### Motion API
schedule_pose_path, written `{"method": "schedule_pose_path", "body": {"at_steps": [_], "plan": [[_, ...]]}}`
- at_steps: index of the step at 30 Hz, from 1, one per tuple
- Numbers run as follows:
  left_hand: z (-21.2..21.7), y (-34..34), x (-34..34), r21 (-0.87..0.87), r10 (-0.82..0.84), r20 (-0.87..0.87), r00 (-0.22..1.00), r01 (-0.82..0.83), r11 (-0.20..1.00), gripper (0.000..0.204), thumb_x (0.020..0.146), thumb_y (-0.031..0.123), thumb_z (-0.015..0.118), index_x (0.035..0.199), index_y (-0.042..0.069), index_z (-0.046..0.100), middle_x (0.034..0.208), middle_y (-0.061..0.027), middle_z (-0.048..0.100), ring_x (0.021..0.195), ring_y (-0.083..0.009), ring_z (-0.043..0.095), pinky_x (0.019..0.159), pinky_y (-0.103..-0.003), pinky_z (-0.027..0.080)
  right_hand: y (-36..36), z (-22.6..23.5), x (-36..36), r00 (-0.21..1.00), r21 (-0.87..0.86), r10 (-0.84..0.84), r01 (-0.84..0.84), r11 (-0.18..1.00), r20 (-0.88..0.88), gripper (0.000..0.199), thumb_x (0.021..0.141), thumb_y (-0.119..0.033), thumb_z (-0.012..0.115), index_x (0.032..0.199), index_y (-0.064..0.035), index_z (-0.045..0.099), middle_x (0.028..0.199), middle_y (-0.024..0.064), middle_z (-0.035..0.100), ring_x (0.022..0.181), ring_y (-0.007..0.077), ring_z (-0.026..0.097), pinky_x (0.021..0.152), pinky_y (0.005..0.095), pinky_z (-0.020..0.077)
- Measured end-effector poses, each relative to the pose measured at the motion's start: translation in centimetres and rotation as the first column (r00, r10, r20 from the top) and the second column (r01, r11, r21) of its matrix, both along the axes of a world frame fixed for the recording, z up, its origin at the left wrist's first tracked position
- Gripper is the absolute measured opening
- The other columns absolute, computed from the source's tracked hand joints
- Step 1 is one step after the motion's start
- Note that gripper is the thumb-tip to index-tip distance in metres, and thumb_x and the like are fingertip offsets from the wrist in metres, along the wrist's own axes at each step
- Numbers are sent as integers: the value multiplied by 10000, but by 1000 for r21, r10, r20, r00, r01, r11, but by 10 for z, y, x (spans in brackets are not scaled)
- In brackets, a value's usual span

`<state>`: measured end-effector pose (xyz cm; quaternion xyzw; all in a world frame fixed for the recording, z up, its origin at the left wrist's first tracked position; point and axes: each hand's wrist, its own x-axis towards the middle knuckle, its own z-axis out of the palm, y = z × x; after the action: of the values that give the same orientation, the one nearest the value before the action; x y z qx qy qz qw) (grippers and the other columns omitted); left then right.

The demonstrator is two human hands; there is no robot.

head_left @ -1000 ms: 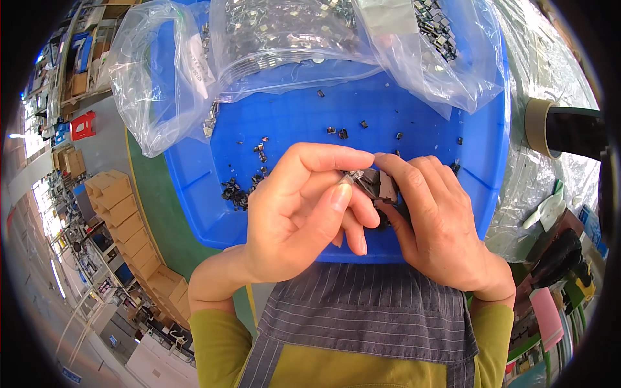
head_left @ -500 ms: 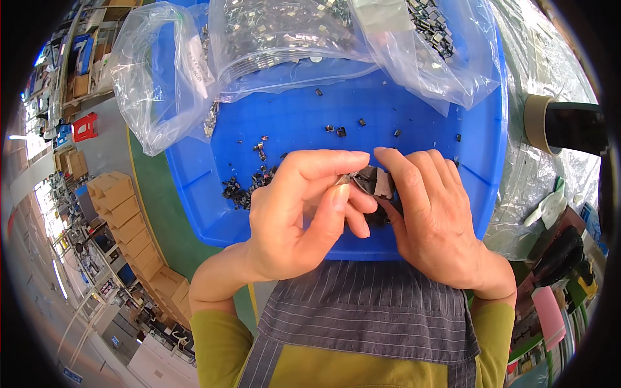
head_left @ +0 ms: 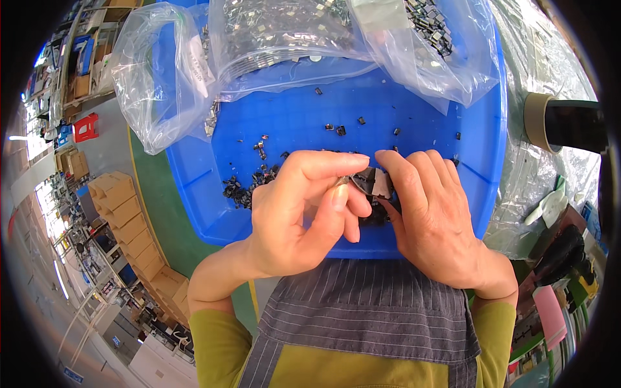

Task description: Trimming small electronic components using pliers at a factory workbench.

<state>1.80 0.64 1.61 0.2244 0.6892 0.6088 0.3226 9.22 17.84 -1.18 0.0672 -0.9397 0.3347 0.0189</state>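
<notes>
Left hand [head_left: 294, 213] and right hand [head_left: 440, 220]: fingertips pinched together on a small dark clip part [head_left: 372, 182], over the blue tray [head_left: 194, 181] near 6 o'clock | loose black parts [head_left: 249, 187] at 9 o'clock, bagged parts [head_left: 284, 29] at 12 | many pieces apparently left.

so the tray [head_left: 194, 174] sits right in front of the person, with both hands meeting over its near edge, left hand [head_left: 301, 216] on the left, right hand [head_left: 433, 220] on the right, a small part [head_left: 372, 182] pinched between their fingertips. Loose small pieces [head_left: 246, 187] lie in the tray just left of the hands, a few more scattered behind them. Bags of parts [head_left: 291, 32] lie across the tray's far side, one bag [head_left: 162, 84] hanging over the left rim. A tape roll [head_left: 537, 119] sits to the right of the tray
</notes>
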Motion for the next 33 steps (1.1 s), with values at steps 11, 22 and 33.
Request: {"method": "schedule_pose_path", "body": {"at_steps": [11,22,33], "plan": [[0,1,1,22,41,21,999,-42,999,229,943,46,383,1144,-63,401,776,-177,622,543,-149,600,508,-235,509,3,9,3,973,-266,78,-17,964,218,430,739,58,619,1134,-12,464,867,135,525,787,325,545,675,389,444],[1,-4,-9,115,3,438,899,-59,992,257,960,79,370,1181,-43,413,789,-119,614,545,-119,594,475,-197,445,6,11,-1,957,-453,127,5,891,261,362,783,-27,620,1099,-21,443,905,175,563,833,370,567,700,431,466],[-4,-2,-7,-157,91,-134,987,-112,981,183,933,13,420,1114,-11,429,818,-134,651,631,-137,605,575,-220,464,14,12,-3,977,-450,-40,132,883,208,351,802,27,589,1139,8,490,880,136,561,794,265,569,719,343,465]]}}
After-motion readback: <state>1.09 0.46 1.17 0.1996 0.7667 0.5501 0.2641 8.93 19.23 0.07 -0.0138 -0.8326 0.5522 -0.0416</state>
